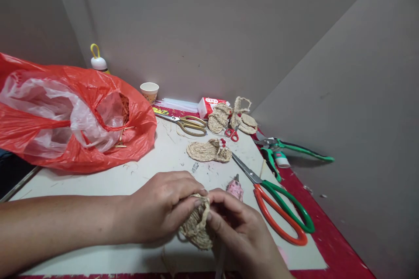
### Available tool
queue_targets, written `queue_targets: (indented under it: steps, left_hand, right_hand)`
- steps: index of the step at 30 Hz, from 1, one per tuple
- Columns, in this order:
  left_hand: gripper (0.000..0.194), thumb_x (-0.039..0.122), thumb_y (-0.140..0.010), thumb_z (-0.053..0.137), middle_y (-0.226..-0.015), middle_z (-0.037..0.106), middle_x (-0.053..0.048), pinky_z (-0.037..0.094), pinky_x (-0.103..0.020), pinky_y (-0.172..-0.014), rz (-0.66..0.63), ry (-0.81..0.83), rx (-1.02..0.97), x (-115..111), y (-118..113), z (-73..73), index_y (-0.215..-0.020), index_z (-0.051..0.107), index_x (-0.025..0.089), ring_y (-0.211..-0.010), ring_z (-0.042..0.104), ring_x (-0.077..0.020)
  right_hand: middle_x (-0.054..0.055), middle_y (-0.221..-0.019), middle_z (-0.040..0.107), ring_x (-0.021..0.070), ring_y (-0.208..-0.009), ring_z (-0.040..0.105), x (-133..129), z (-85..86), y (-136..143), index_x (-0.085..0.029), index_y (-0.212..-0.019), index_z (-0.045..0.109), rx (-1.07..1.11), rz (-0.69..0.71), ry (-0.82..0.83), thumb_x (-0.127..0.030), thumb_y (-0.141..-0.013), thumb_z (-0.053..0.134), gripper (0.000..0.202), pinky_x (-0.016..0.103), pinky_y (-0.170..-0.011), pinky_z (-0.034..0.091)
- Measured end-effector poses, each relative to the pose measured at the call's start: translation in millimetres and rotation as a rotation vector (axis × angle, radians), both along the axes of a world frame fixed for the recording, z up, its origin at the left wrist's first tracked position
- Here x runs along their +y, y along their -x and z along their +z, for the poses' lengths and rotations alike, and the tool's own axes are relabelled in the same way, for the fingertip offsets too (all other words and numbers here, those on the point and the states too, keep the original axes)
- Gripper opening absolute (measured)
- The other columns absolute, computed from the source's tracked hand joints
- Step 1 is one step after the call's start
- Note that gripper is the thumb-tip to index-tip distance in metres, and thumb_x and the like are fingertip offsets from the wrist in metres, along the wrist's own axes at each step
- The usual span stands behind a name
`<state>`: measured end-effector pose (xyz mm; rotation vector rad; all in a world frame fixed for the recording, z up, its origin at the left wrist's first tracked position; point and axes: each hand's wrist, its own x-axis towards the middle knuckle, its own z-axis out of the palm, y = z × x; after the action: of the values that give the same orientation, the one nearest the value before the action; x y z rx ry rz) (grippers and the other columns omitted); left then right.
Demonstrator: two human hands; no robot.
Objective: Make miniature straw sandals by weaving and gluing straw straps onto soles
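Observation:
Between my hands, low over the white board, is a small woven straw sandal point(198, 231) with a braided strap standing up from it. My left hand point(163, 205) grips it from the left, thumb and fingers closed on the upper edge. My right hand point(238, 226) pinches the braided strap from the right. Part of the sandal is hidden behind my fingers. Just beyond lies another straw sandal point(207, 151) with red and white beads on its strap. A tool wrapped in pink point(235, 188), with a dark tip, pokes out behind my right hand.
Large scissors point(278, 205) with red and green handles lie to the right. Farther back are gold-handled scissors point(190, 125), small red scissors point(232, 133), more straw pieces point(219, 117) and green-handled pruners point(294, 148). A red plastic bag point(137, 144) and a paper cup point(149, 91) occupy the left.

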<state>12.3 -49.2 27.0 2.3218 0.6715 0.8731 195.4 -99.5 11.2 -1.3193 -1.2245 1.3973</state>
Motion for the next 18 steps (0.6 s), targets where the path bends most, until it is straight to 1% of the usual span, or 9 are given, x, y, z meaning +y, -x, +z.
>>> queue_targets:
  steps: [2,3,5,7,9,11,13,16,18]
  left_hand:
    - [0.022,0.014,-0.09,0.044,-0.083,0.069,-0.01,0.05,-0.025,-0.07,-0.02,-0.015,-0.01,-1,1,-1.3,-0.096,0.064,0.011,-0.075,0.063,-0.0156]
    - [0.022,0.015,-0.09,0.044,-0.083,0.069,-0.01,0.05,-0.025,-0.069,-0.024,-0.015,-0.014,-2,1,-2.0,-0.097,0.064,0.011,-0.075,0.063,-0.0157]
    - [0.022,0.016,-0.09,0.045,-0.082,0.069,-0.009,0.05,-0.025,-0.069,-0.003,0.0,-0.018,-1,1,-2.7,-0.096,0.065,0.012,-0.074,0.063,-0.0154]
    - [0.02,0.015,-0.089,0.046,-0.082,0.069,-0.008,0.05,-0.024,-0.07,0.035,0.019,-0.025,0,1,-2.2,-0.096,0.066,0.013,-0.075,0.063,-0.0147]
    - [0.019,0.015,-0.088,0.05,-0.086,0.07,-0.008,0.05,-0.023,-0.071,0.071,0.018,-0.047,2,1,-0.4,-0.098,0.065,0.013,-0.077,0.064,-0.0144]
    - [0.018,0.017,-0.085,0.055,-0.091,0.07,-0.008,0.049,-0.024,-0.073,0.102,0.026,-0.05,3,1,2.4,-0.1,0.063,0.013,-0.081,0.064,-0.015]
    - [0.018,0.02,-0.082,0.06,-0.089,0.069,-0.006,0.049,-0.024,-0.072,0.127,0.071,-0.033,4,2,5.9,-0.099,0.061,0.014,-0.078,0.063,-0.0148]
    - [0.024,0.023,-0.077,0.066,-0.086,0.064,-0.002,0.048,-0.025,-0.069,0.125,0.156,-0.027,6,4,11.0,-0.097,0.056,0.016,-0.075,0.059,-0.0141]
    - [0.028,0.023,-0.076,0.067,-0.09,0.061,-0.002,0.049,-0.026,-0.073,0.134,0.154,-0.079,6,5,12.9,-0.099,0.054,0.017,-0.081,0.058,-0.015]
  right_hand:
    - [0.001,-0.068,0.06,0.016,-0.062,0.054,0,0.1,-2,-0.02,-0.075,0.066,-0.07,0.018,-0.07,-0.043,-0.076,0.068,0.023,0.024,-0.056,0.046]
    - [0.002,-0.068,0.061,0.0166,-0.064,0.055,0,0.5,-3,-0.02,-0.075,0.067,-0.086,0.035,-0.075,-0.042,-0.075,0.069,0.022,0.024,-0.057,0.047]
    - [0.003,-0.07,0.066,0.0176,-0.066,0.059,3,2.1,-4,-0.02,-0.077,0.071,-0.077,0.062,-0.021,-0.039,-0.073,0.072,0.019,0.025,-0.06,0.049]
    - [0.003,-0.074,0.071,0.0185,-0.069,0.063,4,4.4,-4,-0.022,-0.083,0.074,-0.05,0.035,0.042,-0.035,-0.069,0.076,0.019,0.025,-0.064,0.051]
    - [0.003,-0.077,0.074,0.0191,-0.071,0.065,4,6.5,-2,-0.023,-0.084,0.076,-0.039,-0.024,0.038,-0.033,-0.066,0.078,0.021,0.025,-0.066,0.051]
    - [0.002,-0.073,0.073,0.0187,-0.068,0.064,2,7.5,1,-0.023,-0.081,0.077,-0.044,-0.066,-0.001,-0.034,-0.065,0.079,0.02,0.025,-0.064,0.051]
    - [0.002,-0.065,0.07,0.0169,-0.061,0.061,1,7.0,3,-0.021,-0.076,0.076,-0.057,-0.08,-0.02,-0.037,-0.066,0.078,0.019,0.023,-0.057,0.049]
    - [0.0,-0.058,0.067,0.015,-0.053,0.057,2,4.1,2,-0.02,-0.072,0.073,-0.027,-0.12,0.01,-0.039,-0.064,0.079,0.021,0.022,-0.049,0.046]
    - [0.0,-0.058,0.067,0.015,-0.052,0.057,4,1.6,-1,-0.02,-0.07,0.072,0.008,-0.139,0.033,-0.038,-0.063,0.081,0.022,0.022,-0.048,0.046]
